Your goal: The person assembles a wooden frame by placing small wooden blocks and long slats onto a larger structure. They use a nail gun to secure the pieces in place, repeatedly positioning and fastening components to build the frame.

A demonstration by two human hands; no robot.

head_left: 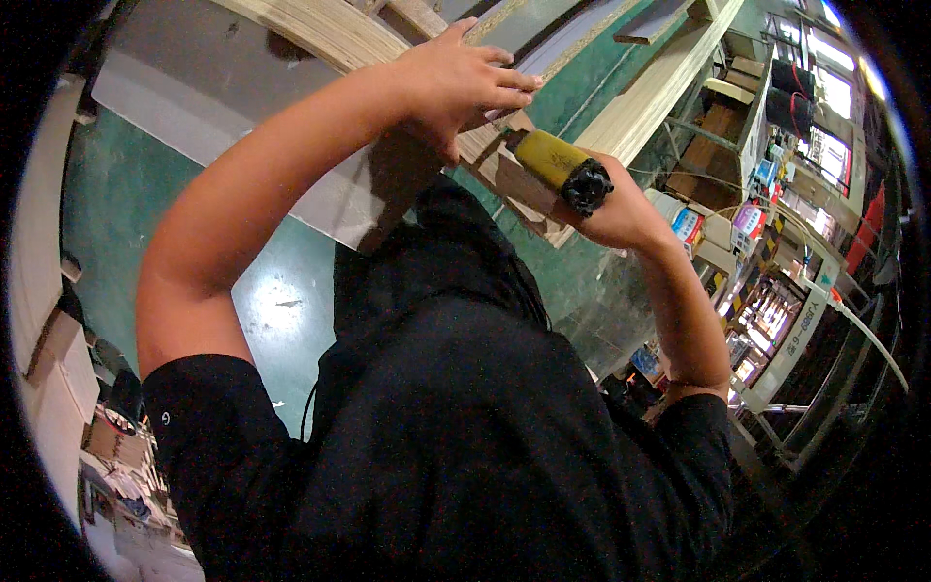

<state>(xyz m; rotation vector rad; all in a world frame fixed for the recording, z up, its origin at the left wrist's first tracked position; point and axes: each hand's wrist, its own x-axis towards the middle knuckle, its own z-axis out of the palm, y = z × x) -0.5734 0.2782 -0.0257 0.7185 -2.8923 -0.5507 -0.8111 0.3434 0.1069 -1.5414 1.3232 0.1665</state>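
My left hand [465, 82] reaches over the wooden frame with its fingers stretched out and apart, and its thumb hangs down beside a timber piece. Whether its fingertips press on the wood I cannot tell. Closed around a yellow nail gun [551, 160] is my right hand [626, 213]; black wrapping covers the tool's near end. The tool's far end is at a wooden block [514, 184] by the frame's corner, close to my left fingers. Most of the right fingers are hidden behind the tool. A long pale timber rail [650, 92] runs away to the upper right.
A grey panel [233, 145] lies on the left under my left arm. Green floor [121, 209] shows around it. At the right stand shelves with cartons [713, 145], small boxes [689, 225] and a pale hose [873, 339]. Stacked boards [58, 388] line the left edge.
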